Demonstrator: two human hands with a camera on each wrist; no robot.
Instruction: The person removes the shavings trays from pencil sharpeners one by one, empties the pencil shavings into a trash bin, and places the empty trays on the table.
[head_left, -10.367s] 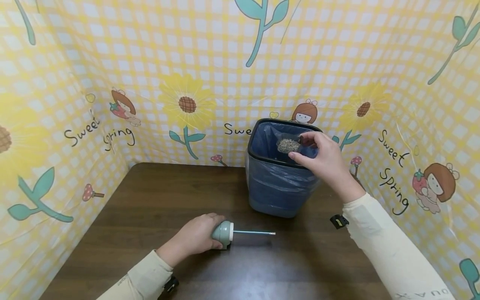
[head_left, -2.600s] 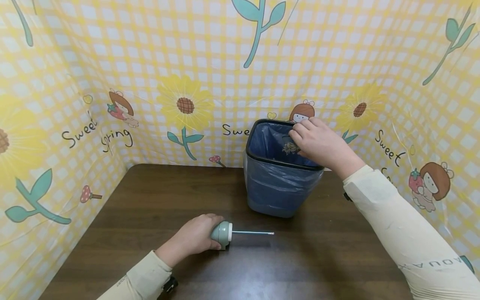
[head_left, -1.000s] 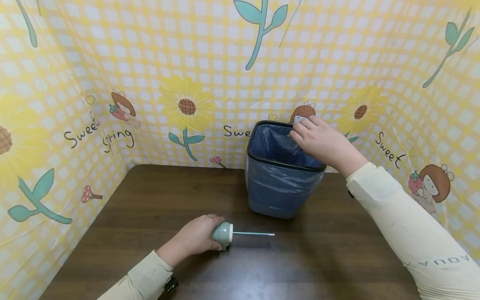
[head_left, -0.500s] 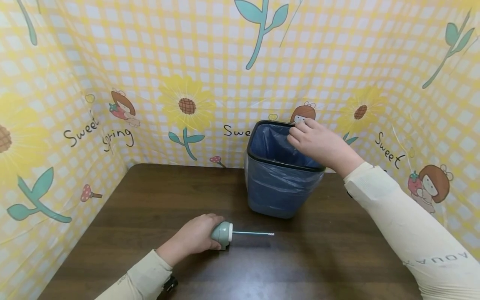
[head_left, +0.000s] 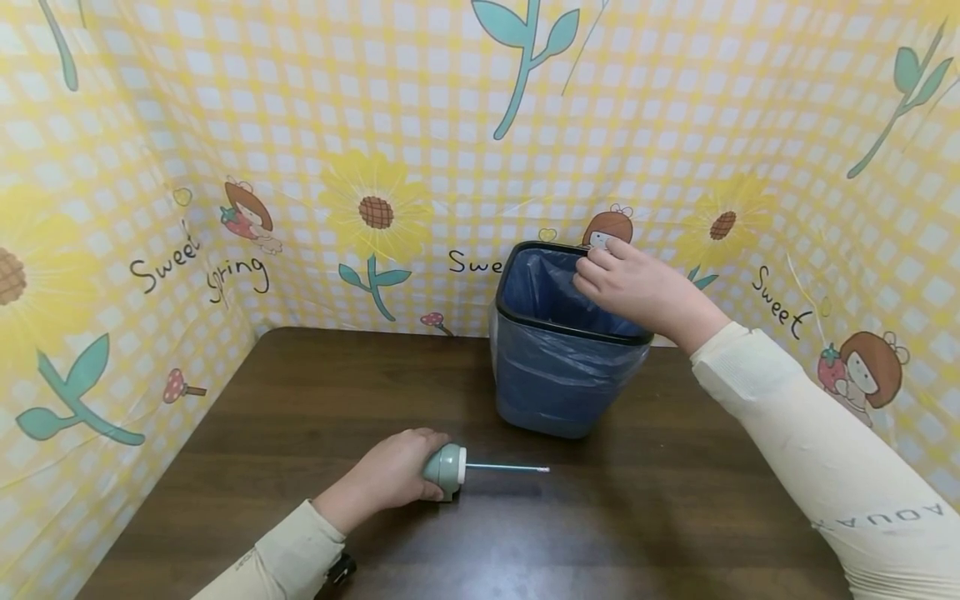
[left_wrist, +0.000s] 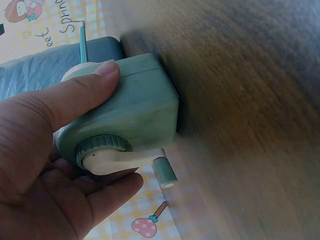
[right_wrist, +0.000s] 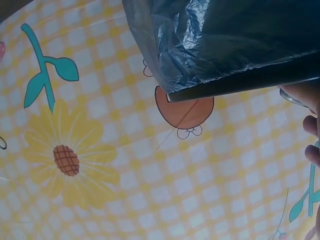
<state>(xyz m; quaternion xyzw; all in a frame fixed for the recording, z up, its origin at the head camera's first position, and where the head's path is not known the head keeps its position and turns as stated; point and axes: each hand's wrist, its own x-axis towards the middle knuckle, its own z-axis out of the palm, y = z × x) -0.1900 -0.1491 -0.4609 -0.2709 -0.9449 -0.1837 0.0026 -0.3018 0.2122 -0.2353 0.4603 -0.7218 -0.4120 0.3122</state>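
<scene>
- Gripping sharpener [head_left: 447, 468], set on desk [head_left: 345, 375] near bin [head_left: 551, 417], with thumb and fingers of left hand [head_left: 392, 471].
- Fitted with pencil [head_left: 506, 467], pointing right.
- Poised over bin's right side with right hand [head_left: 637, 287], bent at fingers (impossible to tell whether holding anything).

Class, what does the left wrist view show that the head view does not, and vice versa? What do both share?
Left wrist only: the crank of the green sharpener. Head only: the right hand and the black rim of the blue bin. Both: the pencil, the table, the patterned cloth, part of the bin and the left hand gripping the sharpener.
</scene>
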